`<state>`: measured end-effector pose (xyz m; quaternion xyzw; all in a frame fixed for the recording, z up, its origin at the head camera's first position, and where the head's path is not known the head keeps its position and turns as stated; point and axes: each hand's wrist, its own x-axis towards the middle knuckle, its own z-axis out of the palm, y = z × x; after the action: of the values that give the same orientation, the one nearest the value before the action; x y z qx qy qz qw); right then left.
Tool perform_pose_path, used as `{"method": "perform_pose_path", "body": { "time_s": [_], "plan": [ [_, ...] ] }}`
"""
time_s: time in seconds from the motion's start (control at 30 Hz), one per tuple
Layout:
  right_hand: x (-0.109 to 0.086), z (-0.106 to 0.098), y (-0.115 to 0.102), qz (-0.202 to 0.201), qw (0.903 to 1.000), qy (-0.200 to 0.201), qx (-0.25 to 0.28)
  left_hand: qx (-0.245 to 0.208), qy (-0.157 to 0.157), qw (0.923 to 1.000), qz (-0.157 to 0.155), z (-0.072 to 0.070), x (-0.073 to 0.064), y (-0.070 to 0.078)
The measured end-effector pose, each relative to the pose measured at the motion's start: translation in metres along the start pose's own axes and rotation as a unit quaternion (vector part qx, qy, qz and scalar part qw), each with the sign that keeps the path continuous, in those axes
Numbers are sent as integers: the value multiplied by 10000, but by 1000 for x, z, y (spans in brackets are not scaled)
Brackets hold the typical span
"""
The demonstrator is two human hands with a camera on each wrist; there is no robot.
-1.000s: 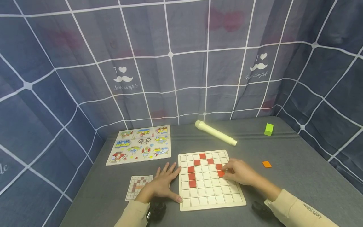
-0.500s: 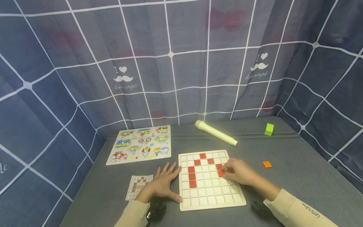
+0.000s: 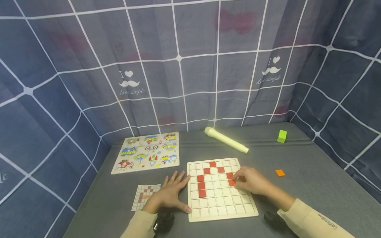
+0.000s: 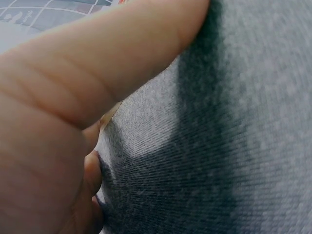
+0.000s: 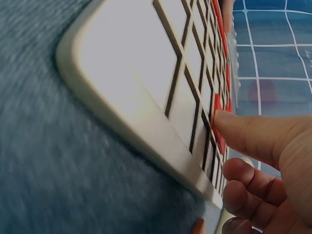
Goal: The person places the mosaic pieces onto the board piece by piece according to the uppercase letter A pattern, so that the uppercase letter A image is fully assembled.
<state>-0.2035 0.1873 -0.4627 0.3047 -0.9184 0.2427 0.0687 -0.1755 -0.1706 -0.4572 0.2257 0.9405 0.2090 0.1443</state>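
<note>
A cream board (image 3: 223, 211) with a grid of square recesses lies in the middle of the table. Several red square tiles sit in it, among them one tile (image 3: 202, 193) on the left side. My right hand (image 3: 251, 179) is over the board's right part, pinching a red tile (image 3: 231, 182) at its cell; in the right wrist view the thumb lies on that red tile (image 5: 218, 131). My left hand (image 3: 171, 193) is spread flat, with index fingertip and thumb at the board's left edge. A printed pattern card (image 3: 138, 198) lies partly under the left hand and wrist.
An orange tile (image 3: 280, 173) lies to the right of the board. Behind it stands a green block (image 3: 281, 136). A pale yellow microphone-shaped stick (image 3: 227, 140) lies beyond the board, and a picture puzzle board (image 3: 146, 152) of vehicles is at the back left, before the checked curtain.
</note>
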Motion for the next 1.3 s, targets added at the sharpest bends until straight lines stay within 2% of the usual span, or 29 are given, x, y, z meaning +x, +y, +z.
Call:
{"method": "perform_pose_path", "body": {
  "time_s": [0.2,0.43,0.87,0.97,1.3],
  "plan": [
    [-6,-12,11,321,9993,175,-81,27,0,10000,-3,-1,0,0],
    [-17,-23,20,490,9980,352,-210,-23,-37,10000,19,-1,0,-2],
    [-37,-26,28,666,9968,434,55,-61,-21,10000,23,2,1,-2],
    [-40,-27,31,815,9958,404,93,-33,-16,10000,23,2,2,-3],
    [-62,-45,44,1148,9904,743,-207,-61,-35,10000,53,3,2,-6]
  ]
}}
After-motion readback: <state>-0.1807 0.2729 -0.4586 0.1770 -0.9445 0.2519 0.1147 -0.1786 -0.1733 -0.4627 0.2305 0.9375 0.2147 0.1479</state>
